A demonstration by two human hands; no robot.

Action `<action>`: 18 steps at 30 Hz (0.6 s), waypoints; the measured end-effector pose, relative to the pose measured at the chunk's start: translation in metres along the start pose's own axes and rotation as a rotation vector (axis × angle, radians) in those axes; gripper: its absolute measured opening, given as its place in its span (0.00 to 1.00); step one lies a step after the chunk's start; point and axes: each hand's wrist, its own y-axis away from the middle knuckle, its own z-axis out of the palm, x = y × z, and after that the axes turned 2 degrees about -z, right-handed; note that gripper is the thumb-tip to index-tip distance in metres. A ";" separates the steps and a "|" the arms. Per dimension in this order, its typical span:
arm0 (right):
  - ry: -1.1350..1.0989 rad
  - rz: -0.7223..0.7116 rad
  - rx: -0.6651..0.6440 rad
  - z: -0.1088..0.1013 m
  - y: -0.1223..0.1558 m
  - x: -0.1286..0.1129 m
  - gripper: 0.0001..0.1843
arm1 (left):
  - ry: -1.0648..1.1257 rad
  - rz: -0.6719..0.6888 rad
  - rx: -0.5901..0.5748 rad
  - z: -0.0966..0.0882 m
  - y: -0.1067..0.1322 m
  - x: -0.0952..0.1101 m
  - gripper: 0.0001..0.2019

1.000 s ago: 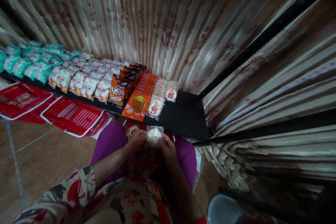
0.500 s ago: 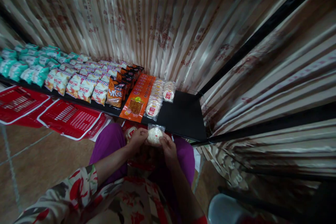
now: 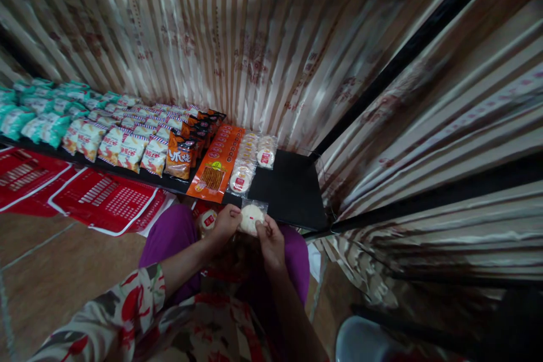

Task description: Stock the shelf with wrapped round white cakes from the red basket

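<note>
Between my hands is a round white rice cracker packet [image 3: 253,218] in clear wrap, held over my lap near the shelf's front edge. My left hand [image 3: 227,223] pinches its left side. On the right side, my right hand [image 3: 270,242] grips it with the thumb on the front. Another cracker packet [image 3: 207,219] with a red label lies in a bag at my knees, partly hidden by my left hand. On the black shelf [image 3: 292,189], a row of similar cracker packets [image 3: 241,180] runs back, and a shorter group [image 3: 266,153] stands right of it.
Left of the crackers lie an orange snack packet [image 3: 214,172], orange-black bags [image 3: 178,158], white snack bags [image 3: 129,150] and teal bags [image 3: 53,127]. Red baskets [image 3: 106,201] sit below the shelf. Striped curtain [image 3: 254,39] hangs behind; a black pole [image 3: 403,68] rises at right.
The view has shifted slightly, so the shelf goods appear a little lower and further left. Both hands still hold the packet; my right thumb lies further over its front.
</note>
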 end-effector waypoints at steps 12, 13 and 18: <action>0.746 -0.592 0.029 0.000 0.012 0.004 0.19 | 0.531 -0.162 -0.307 0.004 0.013 0.016 0.21; 0.769 -0.614 0.024 0.000 0.013 0.005 0.19 | 0.553 -0.178 -0.298 0.004 0.013 0.016 0.20; 0.868 -0.688 -0.005 -0.001 0.017 0.008 0.19 | 0.640 -0.214 -0.304 0.005 0.014 0.018 0.19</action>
